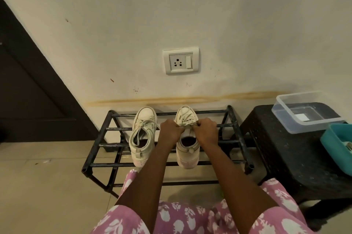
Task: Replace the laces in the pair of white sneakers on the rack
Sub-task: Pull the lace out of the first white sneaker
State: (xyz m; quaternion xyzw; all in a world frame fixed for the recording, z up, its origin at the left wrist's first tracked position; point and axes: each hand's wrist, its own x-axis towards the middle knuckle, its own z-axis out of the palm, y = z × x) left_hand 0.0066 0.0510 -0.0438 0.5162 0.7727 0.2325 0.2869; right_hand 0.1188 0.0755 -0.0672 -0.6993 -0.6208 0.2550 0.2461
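Two white sneakers stand side by side on a black metal rack (236, 130), toes toward the wall. The left sneaker (142, 134) has its lace tied in a loose bow over the opening. Both my hands are at the right sneaker (187, 144), level with its upper eyelets. My left hand (170, 130) pinches the lace (185, 118) on the shoe's left side. On the right side, my right hand (205, 129) pinches the same lace. My fingers hide the lace ends.
A black plastic stool (285, 153) stands right of the rack, carrying a clear lidded box (304, 111) and a teal tray (337, 144). A wall socket (181, 61) sits above the rack. A dark door (28, 90) is at the left. Tiled floor lies below.
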